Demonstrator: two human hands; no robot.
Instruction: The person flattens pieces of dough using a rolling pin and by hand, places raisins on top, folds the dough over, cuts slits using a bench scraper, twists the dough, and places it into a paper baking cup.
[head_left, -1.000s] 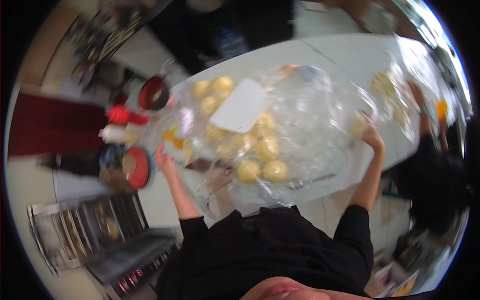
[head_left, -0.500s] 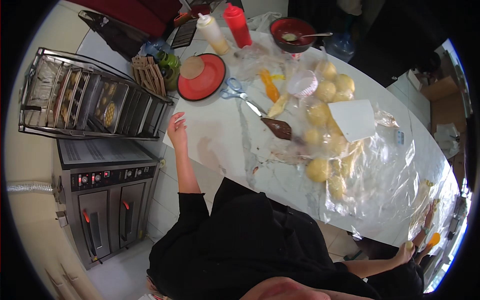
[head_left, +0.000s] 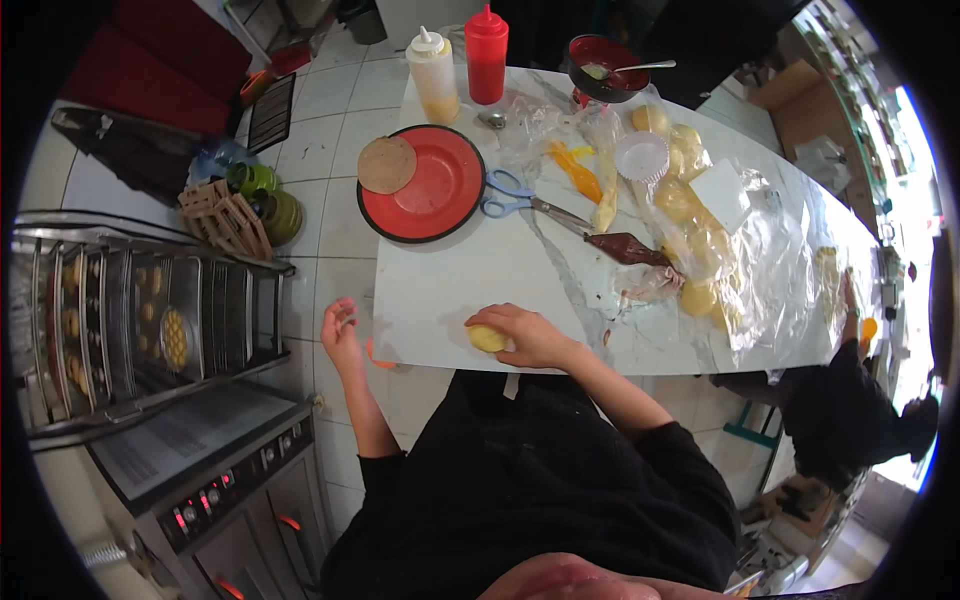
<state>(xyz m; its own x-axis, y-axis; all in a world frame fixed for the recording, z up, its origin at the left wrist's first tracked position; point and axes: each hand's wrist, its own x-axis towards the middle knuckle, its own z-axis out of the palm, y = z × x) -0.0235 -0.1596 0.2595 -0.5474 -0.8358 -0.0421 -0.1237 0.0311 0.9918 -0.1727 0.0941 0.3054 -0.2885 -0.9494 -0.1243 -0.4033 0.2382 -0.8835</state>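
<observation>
Under my right hand (head_left: 530,338) a pale yellow dough ball (head_left: 486,338) rests near the front edge of the marble-patterned table (head_left: 430,310), with the fingers curled round it. My left hand (head_left: 342,330) hovers beyond the table's left edge, holding nothing, its fingers loosely bent and apart. Farther back lie blue-handled scissors (head_left: 509,196) and a piping bag with dark brown filling (head_left: 628,248). More dough balls (head_left: 700,297) sit to the right, many beneath clear plastic sheeting (head_left: 780,270).
A black-rimmed red plate (head_left: 445,190) carries a tan disc (head_left: 387,165). Two squeeze bottles, one white (head_left: 433,80) and one red (head_left: 487,60), stand behind it near a bowl (head_left: 605,85) with a spoon. Left are a tray rack (head_left: 220,310) and an oven (head_left: 210,440). Another person (head_left: 850,410) works at right.
My right hand has come from the far right to the table's front with the dough ball, now set against the tabletop. My left hand stays off the left side. The view has shifted.
</observation>
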